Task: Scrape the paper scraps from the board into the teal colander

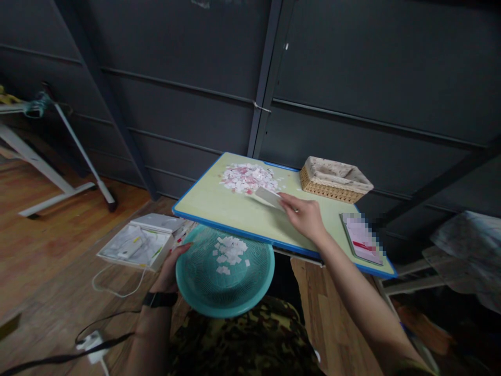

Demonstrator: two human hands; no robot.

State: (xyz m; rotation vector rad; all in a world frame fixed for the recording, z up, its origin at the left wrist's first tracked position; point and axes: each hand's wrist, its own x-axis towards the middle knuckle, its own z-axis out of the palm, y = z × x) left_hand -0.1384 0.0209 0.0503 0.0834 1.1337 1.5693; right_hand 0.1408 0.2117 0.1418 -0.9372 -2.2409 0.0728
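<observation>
We see, at the centre of the frame, the right hand (305, 215) closed around a flat grey scraper (269, 198), its blade pointing left at the lower right edge of a heap of white and pink flakes (246, 177); whether blade and heap touch, we cannot tell. The heap lies on the upper left part of a yellow-green, blue-edged board (223, 206). At lower centre-left, we note the left hand (172, 265) partly curled, gripping the left rim of a teal mesh basin (223, 309), which holds loose white pieces (230, 249). A lined wicker basket (332, 190) stands right of centre.
</observation>
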